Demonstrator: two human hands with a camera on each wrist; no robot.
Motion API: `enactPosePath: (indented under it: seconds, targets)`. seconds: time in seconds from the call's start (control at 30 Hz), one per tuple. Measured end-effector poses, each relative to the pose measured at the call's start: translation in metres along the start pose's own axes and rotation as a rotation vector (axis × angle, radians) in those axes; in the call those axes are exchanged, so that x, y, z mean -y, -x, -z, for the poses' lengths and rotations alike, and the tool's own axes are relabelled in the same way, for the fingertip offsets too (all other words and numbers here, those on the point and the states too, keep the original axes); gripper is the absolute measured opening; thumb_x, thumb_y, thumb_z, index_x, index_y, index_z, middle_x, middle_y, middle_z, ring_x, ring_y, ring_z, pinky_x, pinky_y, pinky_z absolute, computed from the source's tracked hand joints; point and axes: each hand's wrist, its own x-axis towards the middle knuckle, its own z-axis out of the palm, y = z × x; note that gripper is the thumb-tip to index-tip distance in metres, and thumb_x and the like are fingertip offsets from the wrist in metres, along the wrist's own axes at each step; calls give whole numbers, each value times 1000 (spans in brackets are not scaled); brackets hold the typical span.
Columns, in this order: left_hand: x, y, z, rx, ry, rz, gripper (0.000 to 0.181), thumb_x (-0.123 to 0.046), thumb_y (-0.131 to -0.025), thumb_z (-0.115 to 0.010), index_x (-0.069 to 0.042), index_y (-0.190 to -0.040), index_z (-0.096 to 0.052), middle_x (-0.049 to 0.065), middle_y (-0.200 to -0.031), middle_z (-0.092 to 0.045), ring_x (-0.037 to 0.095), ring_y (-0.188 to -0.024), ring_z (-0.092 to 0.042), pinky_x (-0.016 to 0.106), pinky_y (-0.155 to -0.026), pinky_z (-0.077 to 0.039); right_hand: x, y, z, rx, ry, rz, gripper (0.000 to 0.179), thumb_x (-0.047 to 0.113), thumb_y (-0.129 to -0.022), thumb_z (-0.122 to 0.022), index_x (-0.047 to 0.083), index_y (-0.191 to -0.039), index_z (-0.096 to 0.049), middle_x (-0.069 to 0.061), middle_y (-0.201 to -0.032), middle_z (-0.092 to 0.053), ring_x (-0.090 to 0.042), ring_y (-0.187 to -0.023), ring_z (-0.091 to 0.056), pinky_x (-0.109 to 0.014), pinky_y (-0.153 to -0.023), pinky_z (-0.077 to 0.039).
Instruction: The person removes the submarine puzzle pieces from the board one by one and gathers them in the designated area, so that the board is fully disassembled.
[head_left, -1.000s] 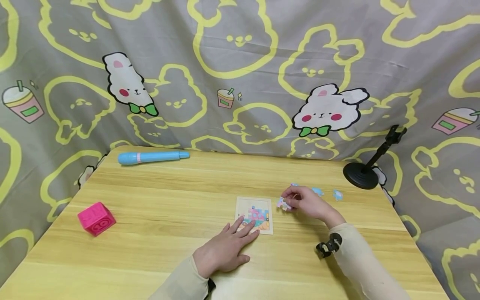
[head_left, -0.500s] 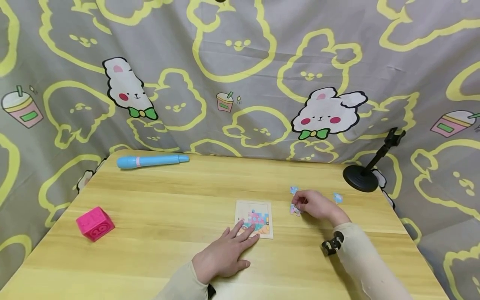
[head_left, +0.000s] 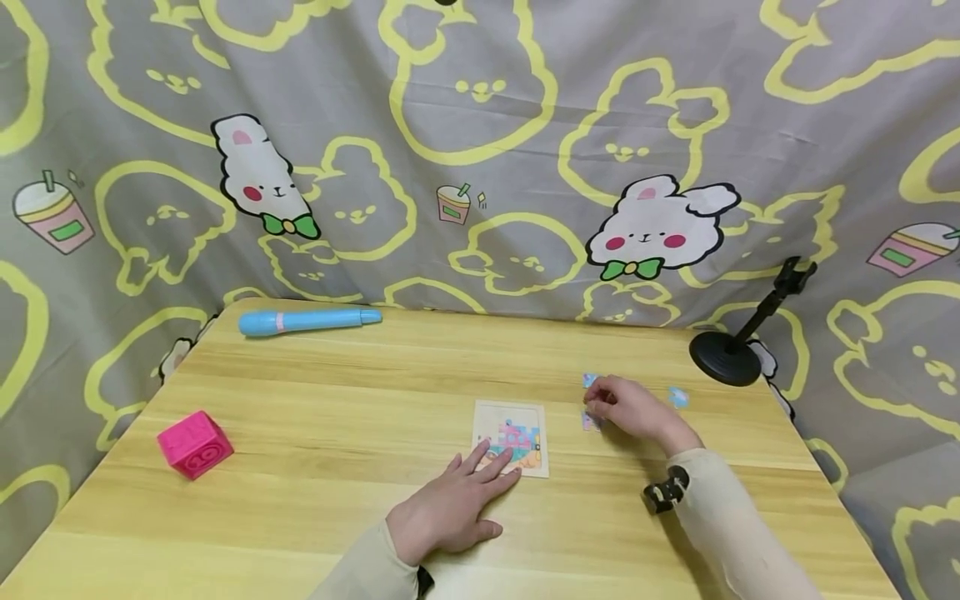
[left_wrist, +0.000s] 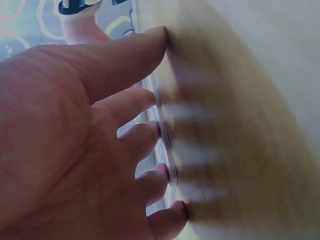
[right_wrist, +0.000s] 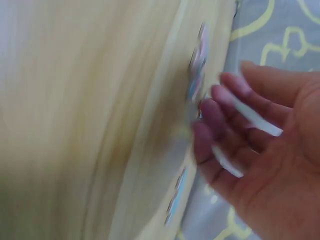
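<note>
Left hand [head_left: 450, 504]: fingers [left_wrist: 131, 106] spread apart, laid on the puzzle board [head_left: 486, 412] at its 7 o'clock. Right hand [head_left: 632, 406]: fingers bent over puzzle pieces [head_left: 591, 422], board's 3 o'clock; whether one is pinched cannot be told. Pink cube [head_left: 195, 444] seen at 9.

My pale square puzzle board [head_left: 487, 417], partly filled with colourful pieces [head_left: 519, 437], lies flat, partly under my left fingers [left_wrist: 132, 102]; to its right lie a purplish piece [head_left: 591, 422] and a light-blue piece [head_left: 678, 397].
</note>
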Motion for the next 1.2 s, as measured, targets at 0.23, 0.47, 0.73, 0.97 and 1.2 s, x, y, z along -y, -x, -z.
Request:
enactPosePath:
  seconds: [0.23,0.47,0.73,0.97,1.2]
  targets:
    - [-1,1,1,-2,9,11,69,-39,-91,-68,-22,-152,-41,0,-161,-24,31,-147,-14,53,-110,-29,42,0,-18,-36,0,81,14,18,-98,-62,9,-107,-68,4,-94,-61,-13,-81,-56,-33,-69,-49]
    - [0,1,1,1,16,13,69,-39,-91,-69,-22,-152,-41,-1,-160,-24,31,-147,-14,54,-110,-29,73,-7,-43,74,19,152,17,14,-93,-68,8,-109,-66,2,-100,-58,-14,-83,-53,-32,-71,-47]
    - [0,2,0,3,13,18,69,-38,-91,-68,-22,-152,-40,-1,-160,-25,31,-147,-15,55,-109,-30,84,-17,-63,92,91,172,31,7,-88,-74,5,-117,-65,-4,-104,-55,-16,-85,-52,-35,-76,-47]
    - [1,1,-2,0,12,5,68,-38,-92,-67,-21,-152,-40,0,-160,-24,32,-147,-14,56,-109,-29,87,-23,-71,108,111,101,25,5,-89,-71,5,-113,-64,-4,-102,-51,-16,-81,-49,-35,-75,-46]
    - [1,-1,0,-1,27,0,67,-36,-93,-67,-20,-152,-41,0,-160,-24,32,-147,-14,56,-109,-28,85,-26,-72,83,67,84,15,7,-92,-69,8,-105,-62,-1,-95,-51,-16,-82,-50,-35,-76,-46]
